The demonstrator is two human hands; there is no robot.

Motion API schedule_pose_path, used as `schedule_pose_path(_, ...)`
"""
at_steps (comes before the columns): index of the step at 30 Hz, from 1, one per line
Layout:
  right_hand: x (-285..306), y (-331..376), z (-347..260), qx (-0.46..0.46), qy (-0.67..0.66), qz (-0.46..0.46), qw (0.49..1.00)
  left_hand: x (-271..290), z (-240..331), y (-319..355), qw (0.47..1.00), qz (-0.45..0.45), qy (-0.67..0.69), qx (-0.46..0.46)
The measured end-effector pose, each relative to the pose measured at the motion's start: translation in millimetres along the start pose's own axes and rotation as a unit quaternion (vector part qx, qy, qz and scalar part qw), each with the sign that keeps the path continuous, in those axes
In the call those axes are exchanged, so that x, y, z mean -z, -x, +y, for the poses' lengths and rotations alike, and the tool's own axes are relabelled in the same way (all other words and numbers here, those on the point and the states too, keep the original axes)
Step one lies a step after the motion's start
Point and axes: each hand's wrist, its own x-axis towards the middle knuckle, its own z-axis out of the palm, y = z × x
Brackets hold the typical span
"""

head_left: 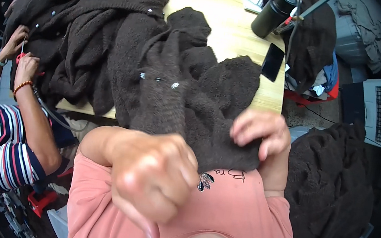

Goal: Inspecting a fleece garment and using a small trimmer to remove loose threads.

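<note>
My left hand (pixel 154 177) is raised close to the view in front of my pink shirt, fingers curled into a fist and thumb pointing down. Whatever it grips, if anything, is hidden. Beyond it, a dark brown fuzzy knit garment (pixel 216 108) spreads over the table, slightly blurred, with small shiny pale pieces on one strip. My right hand (pixel 263 131) is over the garment's near right edge, fingers bent and thumb apart from them, with no visible pinch on the cloth.
More brown knit garments (pixel 91 33) cover the table's left, where a co-worker's hands (pixel 26 66) hold a red-handled tool. On the wooden table (pixel 206 0) are a black bottle (pixel 274 13) and a phone (pixel 272 62). Brown cloth (pixel 326 185) is heaped at my right.
</note>
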Motion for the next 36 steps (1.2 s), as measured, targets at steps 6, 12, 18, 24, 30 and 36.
schedule_pose_path(6,-15.0,-72.6,65.1,-0.066,0.411,0.076,0.906,-7.4,19.9,-14.9,0.999,-0.033,-0.002,0.011)
schedule_pose_path(12,-26.9,-88.2,107.5,-0.07,0.173,0.013,0.982,-14.9,45.6,12.2,0.994,0.047,-0.091,0.027)
schedule_pose_path(18,-13.8,-61.0,12.4,0.09,-0.145,0.183,0.968,37.6,94.2,49.2,0.574,0.146,-0.796,0.122)
schedule_pose_path(24,-22.3,-54.5,-52.8,0.187,-0.04,-0.036,0.981,104.3,96.5,-7.8,0.566,0.069,-0.815,-0.102)
schedule_pose_path(30,-13.3,-24.9,36.9,-0.084,0.022,0.494,0.865,135.1,-66.0,16.5,0.469,0.146,-0.853,0.176)
schedule_pose_path(36,9.5,23.0,115.9,-0.116,-0.132,0.603,0.778,-15.2,-113.0,116.8,0.779,0.108,-0.505,0.356)
